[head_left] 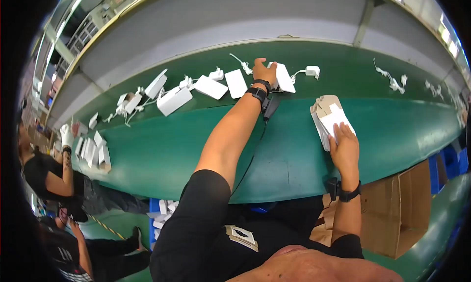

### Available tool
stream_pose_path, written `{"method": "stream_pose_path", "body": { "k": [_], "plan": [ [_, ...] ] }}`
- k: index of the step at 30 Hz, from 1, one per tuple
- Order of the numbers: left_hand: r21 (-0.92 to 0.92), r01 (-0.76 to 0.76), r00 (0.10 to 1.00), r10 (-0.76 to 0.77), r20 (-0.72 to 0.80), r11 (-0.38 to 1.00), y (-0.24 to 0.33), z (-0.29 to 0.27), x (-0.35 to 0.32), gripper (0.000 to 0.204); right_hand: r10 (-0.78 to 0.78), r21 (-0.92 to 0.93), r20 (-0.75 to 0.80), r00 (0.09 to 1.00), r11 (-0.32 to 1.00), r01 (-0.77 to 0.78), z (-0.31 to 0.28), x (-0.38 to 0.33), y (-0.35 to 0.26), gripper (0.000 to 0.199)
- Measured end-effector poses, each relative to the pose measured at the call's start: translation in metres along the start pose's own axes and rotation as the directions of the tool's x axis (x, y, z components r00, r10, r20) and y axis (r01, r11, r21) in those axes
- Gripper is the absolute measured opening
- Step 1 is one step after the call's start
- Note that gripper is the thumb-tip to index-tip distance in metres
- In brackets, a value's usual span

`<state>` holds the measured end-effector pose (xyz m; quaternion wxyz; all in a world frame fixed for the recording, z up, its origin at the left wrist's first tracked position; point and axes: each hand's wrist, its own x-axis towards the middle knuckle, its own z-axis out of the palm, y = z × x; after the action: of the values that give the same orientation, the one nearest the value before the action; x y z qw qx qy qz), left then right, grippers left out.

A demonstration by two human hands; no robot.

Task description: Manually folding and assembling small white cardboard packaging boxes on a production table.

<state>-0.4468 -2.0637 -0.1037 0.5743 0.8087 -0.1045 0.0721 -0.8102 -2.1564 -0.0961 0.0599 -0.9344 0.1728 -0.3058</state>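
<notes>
My left hand (265,72) reaches to the far side of the green table, thumb and fingers apart. Its thumb side meets the left edge of a slim white box (284,79); fingers there are partly hidden. Just right of that box lies a white plug adapter (312,71) with a coiled cable. My right hand (345,147) lies with outstretched fingers on a stack of flat folded cartons (338,116), white with brown cardboard flaps. A dark wristband sits on each wrist, and a black corded clip piece (270,108) hangs by the left one.
More white boxes (175,101) and corded adapters (216,74) line the table's far left. Loose cables (394,82) lie far right. A pile of cartons (93,152) sits near a co-worker (56,171). Below right stands an open cardboard box (392,208); a blue bin (156,220) is below left.
</notes>
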Motion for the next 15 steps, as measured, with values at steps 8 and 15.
{"method": "stream_pose_path", "body": {
  "k": [8,15],
  "plan": [
    [-0.606,-0.147,0.813,0.444,0.376,0.782,0.072,-0.093,-0.182,0.015,0.170,-0.047,0.125,0.978,0.985,-0.165,-0.036,0.004,-0.003,0.022],
    [-0.611,0.238,0.674,0.324,0.664,0.755,0.043,-0.150,-0.276,0.013,0.273,0.220,0.023,0.962,0.937,-0.271,-0.015,-0.009,0.022,0.024]
  ]
}}
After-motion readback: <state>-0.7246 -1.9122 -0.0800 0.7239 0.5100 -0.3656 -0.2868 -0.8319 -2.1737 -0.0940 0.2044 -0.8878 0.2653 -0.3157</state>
